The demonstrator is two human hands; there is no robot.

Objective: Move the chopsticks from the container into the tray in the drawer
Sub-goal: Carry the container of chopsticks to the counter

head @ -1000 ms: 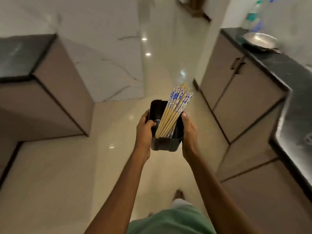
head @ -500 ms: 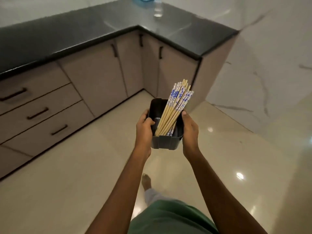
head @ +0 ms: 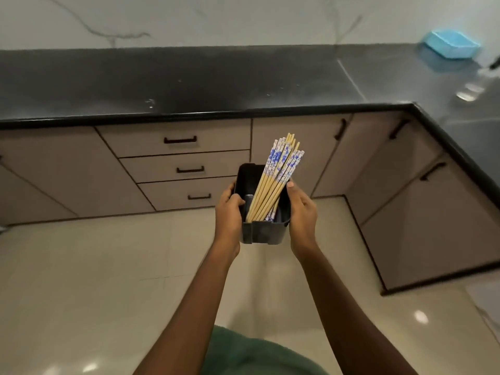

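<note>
Container [head: 263,234], chopsticks [head: 273,185] leaning inside toward 1 o'clock, still clasped by left hand [head: 228,212] and right hand [head: 301,209], fingers curled round its sides; view has swung to face three shut drawers [head: 186,169] at 11 o'clock, tray unseen, opening presumably next.

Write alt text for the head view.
The left hand and right hand grip a black container of blue-tipped chopsticks, facing three closed drawers under a black countertop. A blue tub sits far right on it.

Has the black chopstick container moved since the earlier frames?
Yes: the black plastic container now hangs before the beige three-drawer stack, earlier far to its left.
</note>
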